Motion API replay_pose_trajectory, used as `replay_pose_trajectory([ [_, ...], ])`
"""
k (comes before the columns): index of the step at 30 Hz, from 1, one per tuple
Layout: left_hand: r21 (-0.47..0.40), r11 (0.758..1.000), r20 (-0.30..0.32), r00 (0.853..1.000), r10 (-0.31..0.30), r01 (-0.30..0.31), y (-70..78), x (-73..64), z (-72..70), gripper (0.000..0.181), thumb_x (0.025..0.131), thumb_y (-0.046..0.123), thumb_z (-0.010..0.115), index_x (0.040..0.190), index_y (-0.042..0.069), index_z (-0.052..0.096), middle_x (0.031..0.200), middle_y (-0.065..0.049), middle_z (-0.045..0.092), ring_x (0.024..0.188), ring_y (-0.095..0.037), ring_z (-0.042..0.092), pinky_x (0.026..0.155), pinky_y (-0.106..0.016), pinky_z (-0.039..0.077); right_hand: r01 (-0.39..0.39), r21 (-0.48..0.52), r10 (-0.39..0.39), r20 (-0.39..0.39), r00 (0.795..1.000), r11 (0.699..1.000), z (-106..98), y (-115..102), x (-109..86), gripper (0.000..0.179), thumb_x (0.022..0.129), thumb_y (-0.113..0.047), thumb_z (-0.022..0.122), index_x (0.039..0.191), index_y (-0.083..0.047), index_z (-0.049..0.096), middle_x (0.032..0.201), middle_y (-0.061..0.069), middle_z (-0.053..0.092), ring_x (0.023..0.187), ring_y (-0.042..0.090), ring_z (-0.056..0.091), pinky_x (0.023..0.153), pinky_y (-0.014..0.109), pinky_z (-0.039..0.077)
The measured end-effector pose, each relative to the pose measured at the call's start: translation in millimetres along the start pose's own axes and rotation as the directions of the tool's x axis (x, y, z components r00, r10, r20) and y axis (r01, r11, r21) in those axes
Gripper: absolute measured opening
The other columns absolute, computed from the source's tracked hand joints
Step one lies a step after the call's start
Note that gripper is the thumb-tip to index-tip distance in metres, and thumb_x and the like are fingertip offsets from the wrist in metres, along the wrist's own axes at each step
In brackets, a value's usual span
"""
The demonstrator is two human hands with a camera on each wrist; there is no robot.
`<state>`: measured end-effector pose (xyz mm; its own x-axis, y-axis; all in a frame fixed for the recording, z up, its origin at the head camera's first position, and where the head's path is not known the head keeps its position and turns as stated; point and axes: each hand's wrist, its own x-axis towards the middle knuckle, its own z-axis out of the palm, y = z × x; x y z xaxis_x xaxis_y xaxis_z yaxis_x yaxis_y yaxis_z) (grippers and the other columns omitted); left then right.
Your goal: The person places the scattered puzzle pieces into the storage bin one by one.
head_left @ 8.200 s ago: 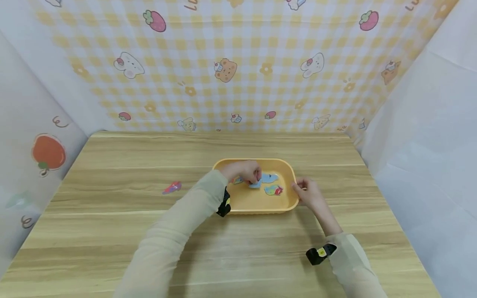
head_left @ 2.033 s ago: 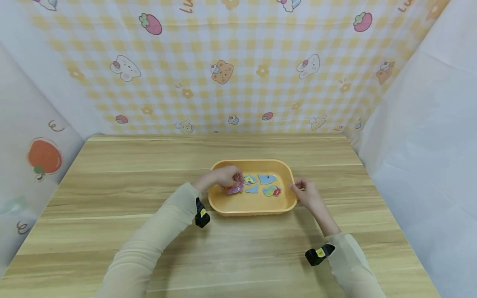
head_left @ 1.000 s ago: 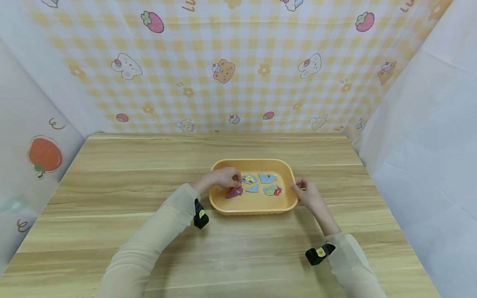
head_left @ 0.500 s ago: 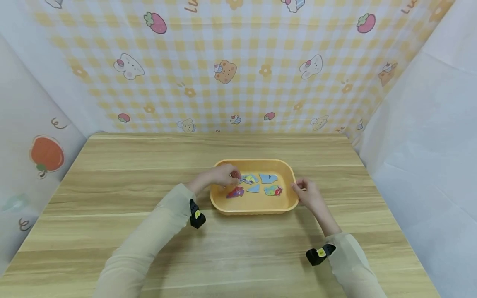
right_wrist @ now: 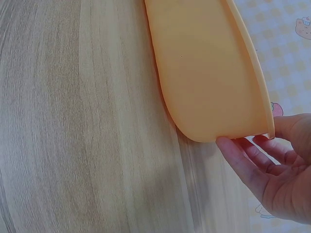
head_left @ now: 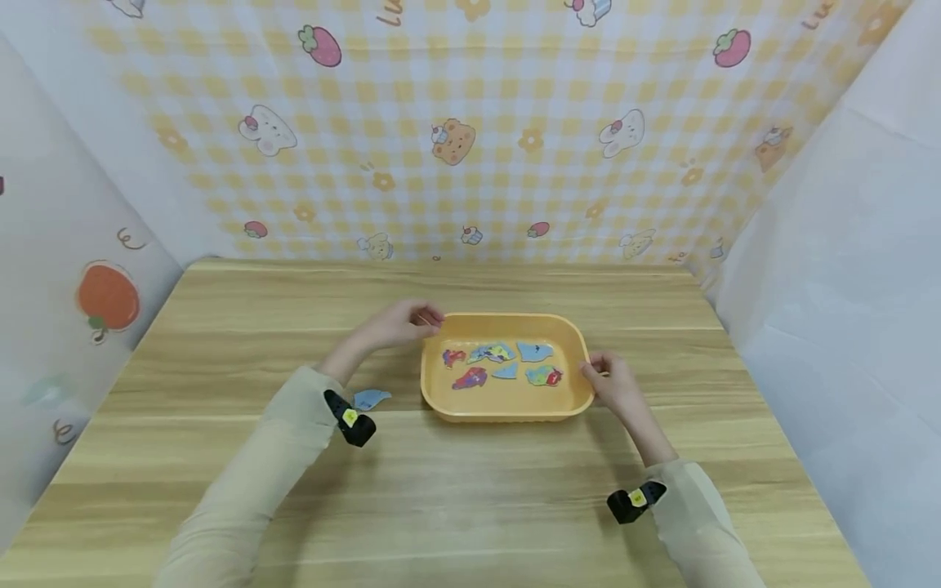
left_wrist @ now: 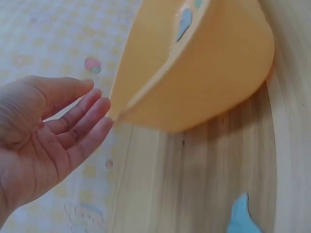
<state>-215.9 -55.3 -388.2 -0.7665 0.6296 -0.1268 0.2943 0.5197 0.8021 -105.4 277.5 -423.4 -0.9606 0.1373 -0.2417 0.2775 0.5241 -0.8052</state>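
Observation:
A shallow yellow-orange plastic tray (head_left: 507,408) sits on the table, with several flat, colourful puzzle-like pieces lying inside it. Among them are a red and purple piece (head_left: 470,378) at the lower left and a blue one (head_left: 534,351) at the back right. My left hand (head_left: 404,322) hovers by the tray's back left corner, fingers loosely spread, holding nothing; its fingertips are right at the rim in the left wrist view. My right hand (head_left: 613,382) grips the tray's right end, thumb at the rim and fingers against the outer wall (right_wrist: 209,73).
On the table left of the tray, beside my left wrist, lies another blue piece (head_left: 371,398). A checked yellow cloth (head_left: 397,196) hangs behind the wooden table (head_left: 470,506), and white cloth (head_left: 816,269) closes off the right side.
The red and purple piece went from the left table into the tray, where my left hand released it. That hand then withdrew up and left, uncovering the blue table piece. My right hand stayed put.

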Motion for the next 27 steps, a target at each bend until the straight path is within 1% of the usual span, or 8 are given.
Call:
replay_pose_trajectory([
  [3, -0.012, 1.0, -0.028, 0.999, -0.026, 0.026, -8.9, -10.0, -7.0, 0.029, 0.088, 0.007, 0.057, 0.114, -0.006, 0.055, 0.109, -0.022, 0.06, 0.102, -0.032, 0.058, 0.089, -0.04, 0.049, -0.008, -0.005, 0.008, 0.001, 1.0, 1.0, -1, -1, -0.2, 0.032, 0.094, -0.016, 0.048, 0.11, 0.012, 0.048, 0.097, 0.022, 0.053, 0.073, 0.02, 0.059, 0.057, 0.024, 0.055],
  [6, 0.002, 0.999, -0.021, 0.999, -0.049, 0.049, -19.8, -21.2, -11.8, 0.031, 0.086, 0.006, 0.059, 0.114, -0.008, 0.054, 0.109, -0.024, 0.06, 0.102, -0.034, 0.058, 0.091, -0.042, 0.048, -0.024, 0.006, 0.024, 0.002, 1.0, 1.0, -1, -1, -0.3, 0.032, 0.094, -0.017, 0.049, 0.11, 0.011, 0.048, 0.096, 0.02, 0.053, 0.072, 0.019, 0.059, 0.057, 0.025, 0.056],
  [9, 0.038, 0.997, 0.024, 0.997, -0.073, 0.073, -31.4, -32.8, -14.3, 0.035, 0.084, 0.004, 0.061, 0.115, -0.009, 0.052, 0.111, -0.026, 0.059, 0.103, -0.036, 0.058, 0.091, -0.041, 0.049, -0.029, 0.015, 0.028, 0.003, 1.0, 0.999, 0, -2, -0.5, 0.032, 0.094, -0.016, 0.049, 0.11, 0.011, 0.047, 0.094, 0.017, 0.052, 0.071, 0.019, 0.059, 0.057, 0.025, 0.056],
  [13, 0.09, 0.989, 0.098, 0.987, -0.127, 0.118, -43.0, -48.8, -14.7, 0.039, 0.081, 0.002, 0.063, 0.115, -0.011, 0.05, 0.113, -0.026, 0.057, 0.104, -0.037, 0.056, 0.09, -0.042, 0.049, -0.03, 0.003, 0.03, -0.004, 1.0, 1.0, 0, -2, -1.3, 0.031, 0.093, -0.016, 0.048, 0.11, 0.011, 0.048, 0.092, 0.015, 0.052, 0.071, 0.018, 0.058, 0.056, 0.024, 0.055],
  [14, 0.099, 0.985, 0.108, 0.983, -0.151, 0.14, -45.4, -52.7, -14.2, 0.039, 0.08, 0.002, 0.064, 0.115, -0.01, 0.05, 0.112, -0.025, 0.057, 0.104, -0.036, 0.056, 0.09, -0.041, 0.049, -0.029, 0.0, 0.029, -0.006, 1.0, 1.0, 0, -2, -1.5, 0.031, 0.094, -0.016, 0.048, 0.11, 0.011, 0.048, 0.092, 0.015, 0.052, 0.071, 0.019, 0.058, 0.056, 0.024, 0.055],
  [20, 0.138, 0.966, 0.13, 0.963, -0.237, 0.219, -50.4, -73.4, -8.8, 0.041, 0.077, 0.004, 0.068, 0.112, -0.009, 0.052, 0.109, -0.022, 0.057, 0.101, -0.031, 0.054, 0.089, -0.04, 0.047, -0.023, -0.015, 0.023, -0.006, 1.0, 1.0, 0, -1, -2.3, 0.034, 0.094, -0.018, 0.049, 0.112, 0.011, 0.048, 0.094, 0.017, 0.053, 0.073, 0.018, 0.058, 0.057, 0.023, 0.055],
  [24, 0.149, 0.957, 0.114, 0.957, -0.267, 0.249, -49.1, -82.2, -2.4, 0.042, 0.075, 0.004, 0.07, 0.11, -0.008, 0.052, 0.107, -0.02, 0.057, 0.097, -0.029, 0.053, 0.086, -0.039, 0.046, -0.029, -0.008, 0.029, 0.0, 1.0, 1.0, -1, -1, -2.3, 0.035, 0.094, -0.018, 0.048, 0.113, 0.011, 0.047, 0.095, 0.016, 0.053, 0.072, 0.016, 0.057, 0.058, 0.023, 0.055],
  [27, 0.176, 0.951, 0.085, 0.959, -0.27, 0.252, -50.3, -85.8, 3.4, 0.039, 0.074, 0.005, 0.072, 0.106, -0.006, 0.053, 0.102, -0.018, 0.058, 0.094, -0.027, 0.053, 0.083, -0.038, 0.047, -0.03, -0.005, 0.03, 0.006, 1.0, 1.0, -1, -1, -1.4, 0.035, 0.094, -0.018, 0.048, 0.114, 0.011, 0.046, 0.094, 0.016, 0.052, 0.07, 0.014, 0.056, 0.059, 0.023, 0.055],
])
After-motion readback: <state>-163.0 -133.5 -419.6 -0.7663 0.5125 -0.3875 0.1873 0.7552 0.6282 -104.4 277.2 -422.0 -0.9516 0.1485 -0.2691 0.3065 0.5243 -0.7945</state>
